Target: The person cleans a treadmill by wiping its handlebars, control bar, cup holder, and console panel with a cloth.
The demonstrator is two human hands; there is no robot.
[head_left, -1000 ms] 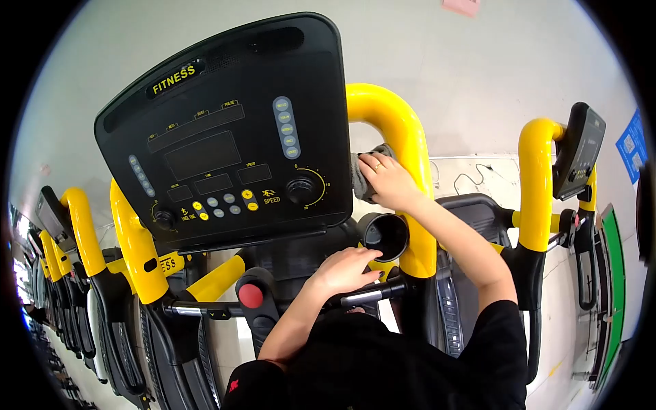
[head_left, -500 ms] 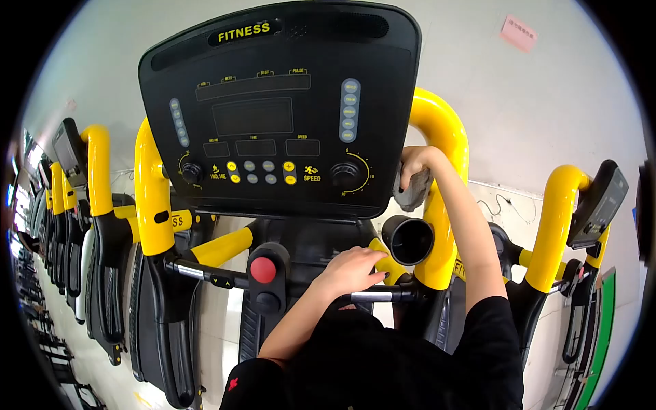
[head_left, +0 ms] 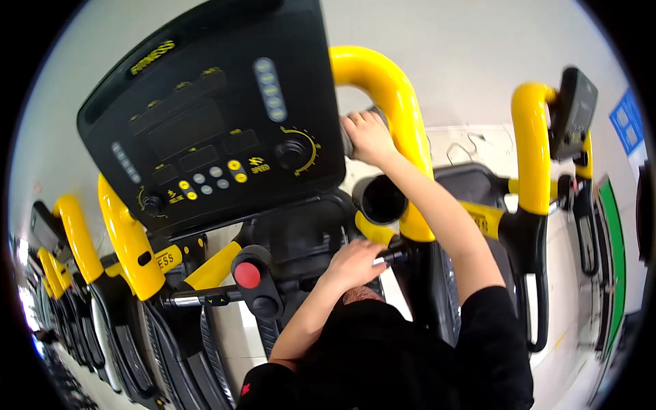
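My right hand (head_left: 370, 139) is closed on a grey cloth (head_left: 347, 140), mostly hidden under the fingers, against the right edge of a black treadmill console (head_left: 205, 130). Just right of it curves the yellow handrail (head_left: 403, 102). Below that hand sits a black cup holder (head_left: 381, 199). My left hand (head_left: 354, 265) lies palm down by the front crossbar (head_left: 393, 257), its fingers loosely stretched and holding nothing. Left of it, a red button (head_left: 247, 275) tops a black housing on the bar.
Another treadmill with a yellow rail (head_left: 531, 150) stands at the right, beside a long green strip (head_left: 610, 253). A row of similar machines (head_left: 78, 239) runs off to the left. A cable (head_left: 468, 147) lies near the wall behind.
The view has turned right, so the console sits further left and tilted. My right hand has shifted along the console's right edge with the cloth. My left hand stays near the crossbar.
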